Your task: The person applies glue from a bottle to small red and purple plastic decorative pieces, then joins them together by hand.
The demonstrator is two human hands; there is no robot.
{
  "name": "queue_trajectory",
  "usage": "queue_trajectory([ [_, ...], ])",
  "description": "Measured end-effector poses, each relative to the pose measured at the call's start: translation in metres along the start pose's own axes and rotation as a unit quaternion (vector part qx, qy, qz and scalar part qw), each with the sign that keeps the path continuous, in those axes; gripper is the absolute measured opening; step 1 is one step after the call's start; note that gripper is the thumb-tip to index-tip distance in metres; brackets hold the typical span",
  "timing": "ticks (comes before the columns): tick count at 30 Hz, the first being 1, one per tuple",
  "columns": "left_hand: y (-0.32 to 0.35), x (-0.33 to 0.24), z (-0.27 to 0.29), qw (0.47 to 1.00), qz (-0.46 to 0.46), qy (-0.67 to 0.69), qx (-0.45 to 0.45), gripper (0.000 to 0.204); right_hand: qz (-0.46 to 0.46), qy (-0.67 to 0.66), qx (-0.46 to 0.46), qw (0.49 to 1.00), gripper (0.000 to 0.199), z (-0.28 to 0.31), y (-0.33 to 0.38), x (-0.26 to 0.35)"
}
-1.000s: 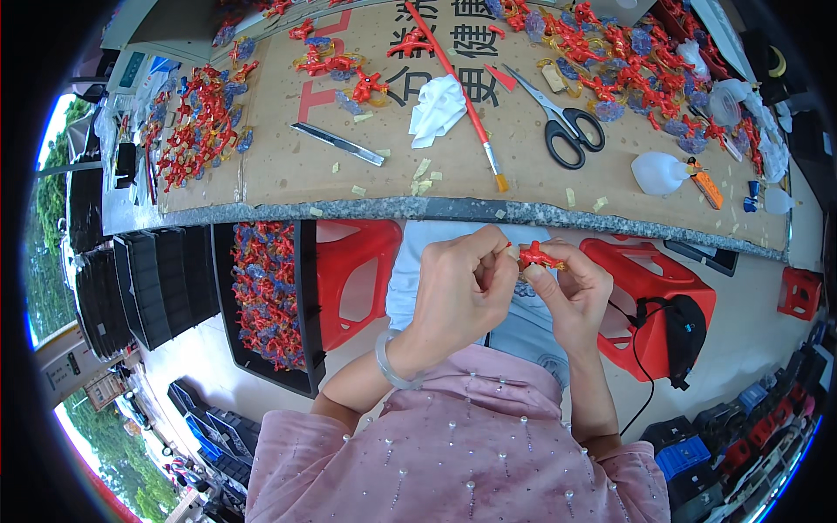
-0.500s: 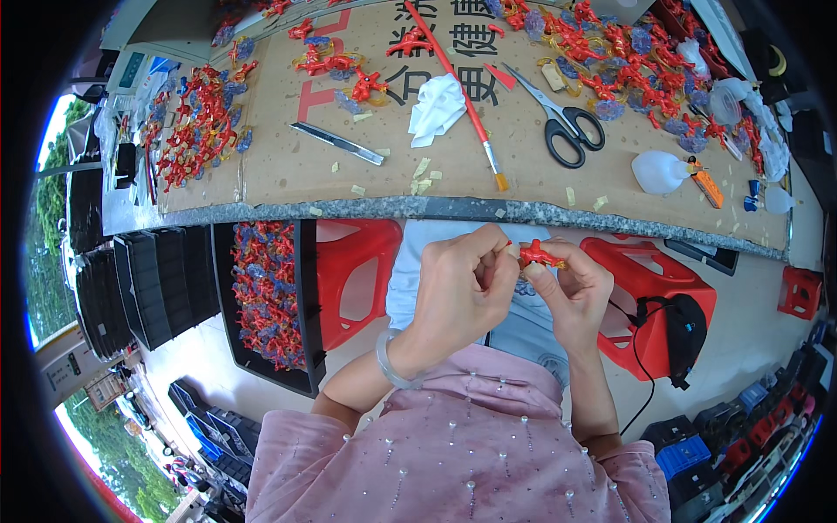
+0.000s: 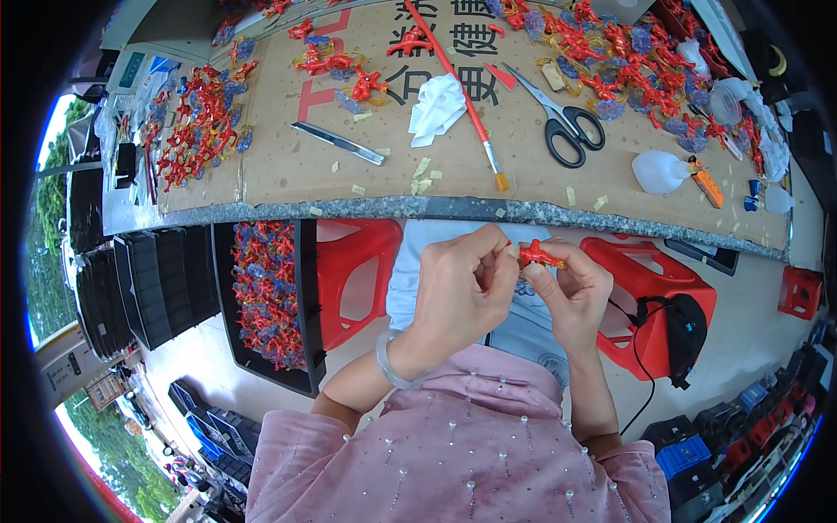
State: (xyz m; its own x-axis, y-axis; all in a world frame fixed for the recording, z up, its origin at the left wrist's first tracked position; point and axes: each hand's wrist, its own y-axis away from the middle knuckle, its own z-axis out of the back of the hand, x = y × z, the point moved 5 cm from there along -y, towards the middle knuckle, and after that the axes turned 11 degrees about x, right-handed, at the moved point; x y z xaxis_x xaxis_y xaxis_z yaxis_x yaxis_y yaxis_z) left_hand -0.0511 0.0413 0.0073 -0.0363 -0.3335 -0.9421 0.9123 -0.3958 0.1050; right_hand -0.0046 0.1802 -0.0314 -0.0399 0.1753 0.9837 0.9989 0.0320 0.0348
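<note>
Step in hand, by my read: fine assembly or trimming on one small red figure (image 3: 537, 254), held below the table edge (image 3: 453, 209) over the lap. Right hand (image 3: 571, 296) pinches it between thumb and fingertips, fingers narrow. Left hand (image 3: 462, 292) is curled tight, fingertips meeting the figure's left end (cannot tell whether it grips a separate tiny part or just the figure itself; fingers hide the contact).

Next move, as a judgement: calls for a steady pinch from the right hand while the left pushes or twists at the joint; small force, precise alignment, no wide swing.

Edges and room:
- Table edge runs just above the hands, apart from them. Lifting straight up meets the underside; hands have to come toward the body first.
- On the cardboard mat (image 3: 288, 166): scissors (image 3: 562, 118), red-handled brush (image 3: 458, 87), metal blade (image 3: 338, 144), crumpled white cloth (image 3: 436, 105), white squeeze bottle (image 3: 663, 172). Brush tip sits near the front edge, so a reach onto the mat could knock it off.
- More red and clear figures in piles, far left (image 3: 196, 122) and far right (image 3: 628, 65) of the mat.
- Below: black crate of figures (image 3: 266, 292) to the left, red stools (image 3: 357, 261) either side of the knees. Lap space between them is narrow but open; a dropped part likely lands on clothing or floor.
</note>
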Motion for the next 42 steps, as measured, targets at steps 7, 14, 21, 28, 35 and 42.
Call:
queue_trajectory([
  [7, -0.0001, 0.0003, -0.0002, 1.0, 0.003, 0.008, -0.002, 0.018, -0.006, -0.012, 0.002, 1.0, 0.021, -0.0007, -0.0002, -0.0009],
  [14, -0.0001, 0.0006, 0.0007, 1.0, 0.026, -0.001, 0.016, 0.013, -0.006, -0.009, 0.002, 1.0, 0.021, 0.0009, 0.0003, -0.0025],
  [21, 0.0002, 0.0012, -0.0007, 1.0, 0.015, 0.008, 0.007, 0.015, -0.008, -0.008, -0.002, 1.0, 0.022, 0.0005, 0.0004, -0.0012],
  [28, 0.0004, 0.0004, -0.0012, 1.0, 0.017, 0.018, 0.0, 0.018, -0.006, -0.015, -0.003, 1.0, 0.021, 0.0005, 0.0008, -0.0014],
  [35, -0.0009, -0.0003, -0.0007, 1.0, 0.015, 0.009, 0.004, 0.019, -0.015, -0.029, 0.005, 0.999, 0.02, -0.0007, -0.0012, -0.0003],
  [42, -0.002, 0.0001, 0.0008, 1.0, 0.026, 0.004, 0.008, 0.017, -0.023, -0.028, 0.003, 0.999, 0.021, 0.0, -0.0015, -0.0021],
])
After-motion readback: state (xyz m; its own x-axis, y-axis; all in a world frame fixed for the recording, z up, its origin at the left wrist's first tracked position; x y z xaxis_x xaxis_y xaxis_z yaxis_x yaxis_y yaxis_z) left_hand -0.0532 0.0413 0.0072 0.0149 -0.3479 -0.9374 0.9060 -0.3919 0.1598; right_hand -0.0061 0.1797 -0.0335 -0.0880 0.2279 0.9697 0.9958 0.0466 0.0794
